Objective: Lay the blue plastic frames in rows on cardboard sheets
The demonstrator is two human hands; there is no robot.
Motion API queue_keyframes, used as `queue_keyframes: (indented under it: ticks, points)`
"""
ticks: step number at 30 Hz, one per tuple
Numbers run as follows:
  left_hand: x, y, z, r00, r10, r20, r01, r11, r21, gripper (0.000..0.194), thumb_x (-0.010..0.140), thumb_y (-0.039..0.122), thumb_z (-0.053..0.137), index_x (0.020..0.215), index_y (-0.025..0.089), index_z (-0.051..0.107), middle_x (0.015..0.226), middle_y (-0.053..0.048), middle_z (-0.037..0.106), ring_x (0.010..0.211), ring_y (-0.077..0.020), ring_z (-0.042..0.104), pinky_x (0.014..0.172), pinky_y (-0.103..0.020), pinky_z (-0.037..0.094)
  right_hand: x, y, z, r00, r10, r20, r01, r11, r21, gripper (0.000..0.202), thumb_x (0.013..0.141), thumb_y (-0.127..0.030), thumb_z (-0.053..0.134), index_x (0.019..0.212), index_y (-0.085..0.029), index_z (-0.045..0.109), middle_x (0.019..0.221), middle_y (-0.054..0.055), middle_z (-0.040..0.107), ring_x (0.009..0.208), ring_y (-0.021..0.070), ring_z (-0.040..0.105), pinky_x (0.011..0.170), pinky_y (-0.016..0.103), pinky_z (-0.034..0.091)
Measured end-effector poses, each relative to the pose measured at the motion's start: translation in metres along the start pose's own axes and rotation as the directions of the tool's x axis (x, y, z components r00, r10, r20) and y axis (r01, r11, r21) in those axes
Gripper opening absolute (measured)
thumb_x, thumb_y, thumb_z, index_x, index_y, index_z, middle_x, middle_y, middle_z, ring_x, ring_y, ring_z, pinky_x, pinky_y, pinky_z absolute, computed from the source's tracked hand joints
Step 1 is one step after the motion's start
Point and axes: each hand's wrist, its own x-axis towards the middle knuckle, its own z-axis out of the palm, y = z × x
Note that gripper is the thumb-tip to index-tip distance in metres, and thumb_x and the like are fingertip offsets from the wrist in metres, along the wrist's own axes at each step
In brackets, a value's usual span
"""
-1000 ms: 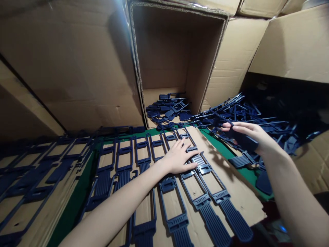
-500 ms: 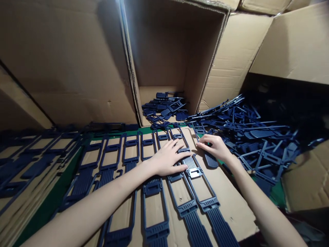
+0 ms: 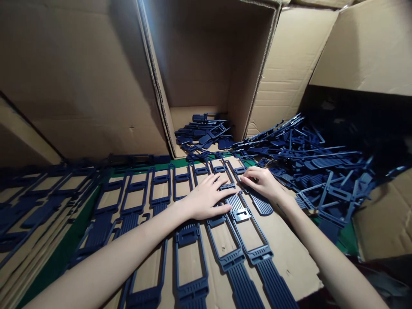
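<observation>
My left hand (image 3: 208, 198) lies with its fingers spread over dark blue plastic frames set in rows on a cardboard sheet (image 3: 289, 266). Under and beside its fingertips is a frame with a ribbed tab and a rectangular opening (image 3: 242, 214). My right hand (image 3: 262, 183) has thumb and fingers pinched on the edge of another dark blue plastic frame (image 3: 263, 206), at the right end of the far row. That frame's ribbed, rounded tab points toward me. The right fingers partly hide its middle.
A loose heap of similar plastic frames (image 3: 322, 167) lies to the right. More pieces (image 3: 206, 135) lie inside an open cardboard box (image 3: 199, 64) ahead. Stacked cardboard sheets (image 3: 48, 253) bearing frames stand at left. Green surface (image 3: 349, 240) shows between things.
The frame at my right hand has shifted left and now lies flat beside the far row. My right hand moved slightly left with it. My left hand stays spread; the view shifted slightly.
</observation>
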Motion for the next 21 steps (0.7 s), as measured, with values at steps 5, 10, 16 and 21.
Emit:
queue_keyframes:
  ticks: [5,10,16,21]
  points:
    - [0.0,0.001,0.0,1.0,0.007,-0.019,-0.007,1.0,0.009,0.052,0.091,0.057,0.04,0.135,0.03,0.047,0.149,-0.009,0.034,0.138,-0.0344,0.026,0.112,-0.056,0.02,0.002,-0.003,0.007,0.994,0.026,-0.106,-0.019,0.997,0.069,0.024,0.09,-0.036,0.051,0.075,-0.021,0.063,0.084,0.006,0.063,0.078,0.0193,0.06,0.073,0.033,0.048]
    - [0.0,0.001,0.001,0.999,0.02,-0.028,-0.02,1.0,0.007,0.051,0.091,0.055,0.041,0.136,0.032,0.046,0.15,-0.007,0.032,0.138,-0.0333,0.026,0.112,-0.055,0.02,0.005,-0.004,0.011,0.992,0.021,-0.126,-0.003,0.989,0.145,0.021,0.088,-0.035,0.053,0.077,-0.022,0.065,0.092,0.007,0.065,0.089,0.0214,0.061,0.083,0.037,0.049]
    - [0.001,0.002,0.0,1.0,0.018,-0.021,-0.018,1.0,-0.002,0.05,0.092,0.055,0.04,0.136,0.032,0.045,0.15,-0.007,0.033,0.138,-0.0327,0.026,0.112,-0.055,0.019,0.004,-0.001,0.005,0.997,-0.028,-0.065,0.04,0.98,0.197,0.014,0.087,-0.029,0.053,0.083,-0.022,0.065,0.098,0.007,0.065,0.096,0.0209,0.061,0.088,0.038,0.048]
    - [0.001,0.002,-0.001,1.0,0.022,-0.01,-0.022,1.0,0.003,0.051,0.092,0.055,0.038,0.137,0.032,0.044,0.149,-0.007,0.035,0.138,-0.0319,0.026,0.113,-0.055,0.018,0.004,-0.002,0.001,0.998,-0.033,-0.046,0.041,0.981,0.19,0.014,0.086,-0.024,0.051,0.081,-0.022,0.064,0.1,0.007,0.065,0.096,0.0204,0.06,0.088,0.037,0.047]
